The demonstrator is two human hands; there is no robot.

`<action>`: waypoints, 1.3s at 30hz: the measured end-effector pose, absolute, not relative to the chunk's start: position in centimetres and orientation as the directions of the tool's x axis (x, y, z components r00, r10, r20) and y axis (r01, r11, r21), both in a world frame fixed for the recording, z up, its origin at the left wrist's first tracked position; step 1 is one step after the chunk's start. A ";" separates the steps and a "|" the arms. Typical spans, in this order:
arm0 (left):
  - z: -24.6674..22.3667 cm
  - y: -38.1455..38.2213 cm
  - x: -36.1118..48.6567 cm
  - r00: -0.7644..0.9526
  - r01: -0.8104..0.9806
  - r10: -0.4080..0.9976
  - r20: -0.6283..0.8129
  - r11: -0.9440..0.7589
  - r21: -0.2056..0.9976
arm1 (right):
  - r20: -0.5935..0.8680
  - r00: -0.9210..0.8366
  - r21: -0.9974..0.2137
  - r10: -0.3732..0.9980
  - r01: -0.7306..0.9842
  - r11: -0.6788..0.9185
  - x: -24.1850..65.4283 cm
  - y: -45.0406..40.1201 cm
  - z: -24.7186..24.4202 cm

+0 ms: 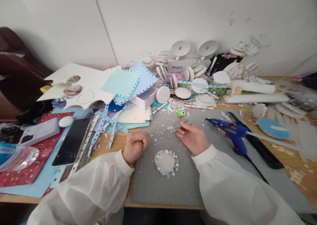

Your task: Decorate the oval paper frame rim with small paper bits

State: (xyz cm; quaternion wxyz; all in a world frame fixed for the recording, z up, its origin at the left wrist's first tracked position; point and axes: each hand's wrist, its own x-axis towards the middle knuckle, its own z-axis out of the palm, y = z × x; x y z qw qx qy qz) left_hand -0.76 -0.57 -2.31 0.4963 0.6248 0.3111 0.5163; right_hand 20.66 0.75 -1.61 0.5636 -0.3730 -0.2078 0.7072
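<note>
My left hand (135, 146) is closed in a fist at the left edge of the grey cutting mat (170, 195); anything inside it is hidden. My right hand (193, 137) pinches a thin teal stick (184, 125) above the upper part of the mat, its tip near a small heap of pale star pieces (170, 128). Between and below the hands lies a round grey-white disc (166, 162), ringed by blue and white stars. A green piece with an eye (180, 113) sits at the mat's top edge.
A blue glue gun (231, 131) with its cord lies right of my right hand, beside a long black strip (262, 149). Phones, a bottle (17, 155) and papers crowd the left. White discs, a paper box (146, 97) and markers (225, 61) pile up along the wall.
</note>
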 end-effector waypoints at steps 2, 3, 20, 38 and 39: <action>-2.5 -0.6 -0.6 0.265 -0.166 0.913 0.310 -0.274 0.947 | -0.259 -0.084 -0.744 0.962 -0.618 -0.254 20.4 0.6 -1.6; -2.6 -0.6 -0.6 0.257 -0.189 0.918 0.302 -0.259 0.947 | -0.241 -0.080 -0.760 0.967 -0.604 -0.239 20.4 0.5 -1.7; -1.3 -0.6 -0.1 0.285 -0.110 0.956 0.075 -0.045 0.993 | 0.121 -0.086 -0.932 0.989 -0.354 0.084 20.6 -0.2 -2.0; -1.0 -0.5 0.4 0.339 -0.016 0.923 0.185 -0.191 0.982 | -0.034 -0.192 -0.892 0.981 -0.437 -0.116 20.1 -0.9 -1.5; -1.0 -0.5 0.4 0.330 -0.022 0.927 0.178 -0.181 0.983 | -0.041 -0.184 -0.886 0.982 -0.447 -0.121 20.2 -0.9 -1.5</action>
